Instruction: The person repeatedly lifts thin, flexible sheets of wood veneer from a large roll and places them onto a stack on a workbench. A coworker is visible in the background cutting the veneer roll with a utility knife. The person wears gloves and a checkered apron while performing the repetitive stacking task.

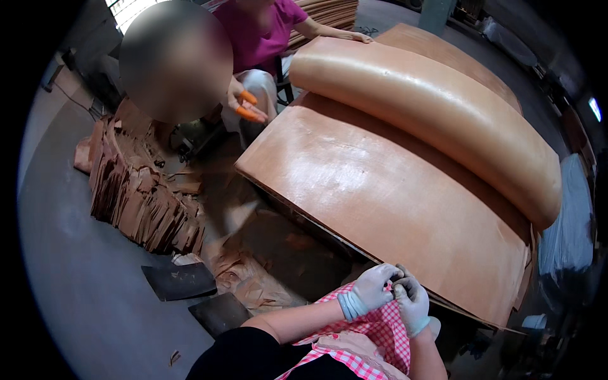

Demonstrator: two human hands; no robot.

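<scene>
My left hand (372,289), in a white glove, is bent in toward my right hand at the near edge of the stack. My right hand (413,300), gloved as well with darkened fingertips, has its fingers curled and meets the left one. Both are closed in a pinch; anything between the fingers is too small or hidden to make out. Just beyond them lies a broad, glossy tan veneer sheet (373,190) on the stack. Across its far part, another sheet is bent over into a large curl (430,114).
A co-worker in a magenta shirt (256,35) is at the far left, one hand (246,109) with orange finger covers, the other on the curl. Torn veneer pieces (142,183) stand piled at left; scraps (244,272) and dark flat pieces (179,282) lie on the floor.
</scene>
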